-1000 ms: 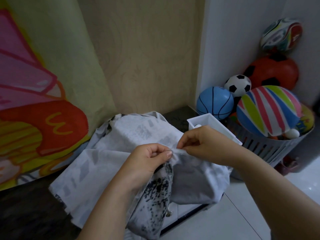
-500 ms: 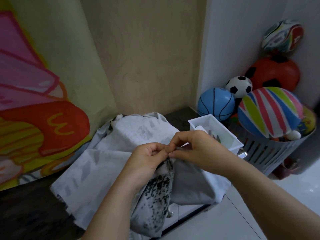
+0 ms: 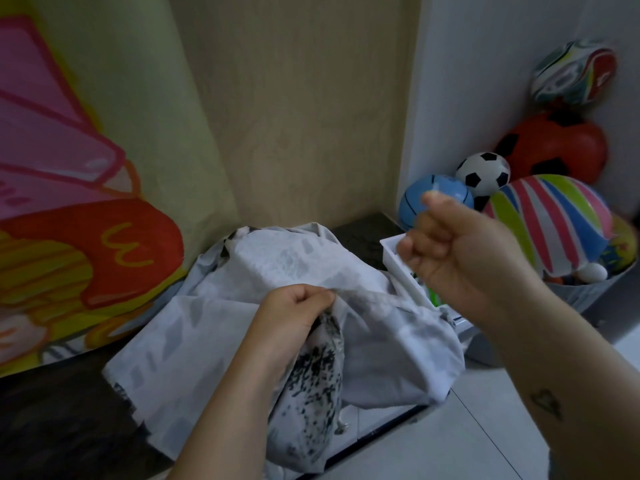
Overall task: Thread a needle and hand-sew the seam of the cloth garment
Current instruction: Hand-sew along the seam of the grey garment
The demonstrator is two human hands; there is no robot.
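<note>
A pale grey patterned garment (image 3: 214,327) lies bunched on a dark counter, with a black-speckled part hanging below my left wrist. My left hand (image 3: 294,313) pinches a fold of the garment's edge at its middle. My right hand (image 3: 457,251) is raised above and to the right of the cloth, with fingers curled and thumb against forefinger as if pinching something. The needle and thread are too thin and blurred to make out.
A white plastic tray (image 3: 398,258) sits at the counter's right edge, partly behind my right hand. A grey basket (image 3: 585,289) full of toy balls stands at right. A colourful printed curtain (image 3: 69,202) hangs on the left. White floor tiles lie below.
My right hand has lifted up and to the right, away from the seam where it met the left hand. The left hand keeps its pinch on the fold.
</note>
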